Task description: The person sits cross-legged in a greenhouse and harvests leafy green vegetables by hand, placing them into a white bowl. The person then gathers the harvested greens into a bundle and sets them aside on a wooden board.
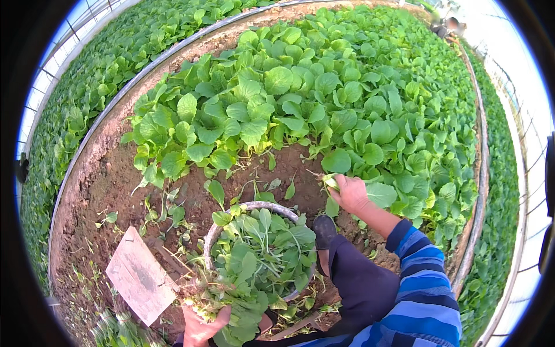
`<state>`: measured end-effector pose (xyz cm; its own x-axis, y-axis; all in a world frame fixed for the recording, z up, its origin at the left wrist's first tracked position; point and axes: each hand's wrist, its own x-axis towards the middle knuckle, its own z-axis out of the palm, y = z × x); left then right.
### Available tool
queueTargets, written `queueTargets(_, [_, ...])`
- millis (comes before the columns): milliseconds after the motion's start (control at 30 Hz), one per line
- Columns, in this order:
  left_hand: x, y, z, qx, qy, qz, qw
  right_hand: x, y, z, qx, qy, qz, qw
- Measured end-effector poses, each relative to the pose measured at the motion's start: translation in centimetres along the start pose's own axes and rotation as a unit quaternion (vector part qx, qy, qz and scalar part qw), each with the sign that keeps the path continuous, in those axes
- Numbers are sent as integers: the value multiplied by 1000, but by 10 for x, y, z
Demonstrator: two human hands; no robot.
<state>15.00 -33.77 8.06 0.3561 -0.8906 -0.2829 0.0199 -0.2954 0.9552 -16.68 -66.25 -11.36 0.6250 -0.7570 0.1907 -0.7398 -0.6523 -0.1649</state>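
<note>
My left hand (203, 325) grips a thick bunch of leafy greens (243, 306) at the stems, with its tangled roots facing up and left. Those leaves hang over the near rim of a round tub (211, 243). Loose picked leaves (264, 247) fill the tub. Out to the right, my right hand (350, 194) is closed around an uprooted leafy plant (331, 180). Its root end points left, above bare soil, and a broad leaf trails behind the wrist. The standing greens (342, 121) begin just beyond this hand.
A flat pale board (141, 277) stands left of the tub. Tied bundles of greens (112, 327) lie at the lower left. My shoe (324, 232) is beside the tub. A grey hose or pipe (102, 115) edges the bed. Another person (448, 30) is at the far right.
</note>
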Motion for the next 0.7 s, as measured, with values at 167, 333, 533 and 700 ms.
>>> queueTargets(167, [-10,-6,3,-21,9,53,998,18,-55,-82,102,55,-37,993])
queueTargets(333, [-8,6,12,19,3,86,996,23,-85,-139,287,18,-112,951])
queueTargets(533, [-17,1,14,-44,-15,116,992,21,-131,-204,308,-66,-161,935])
queueTargets(700, [-29,0,10,-37,-1,137,990,10,-161,-235,387,-83,-181,900])
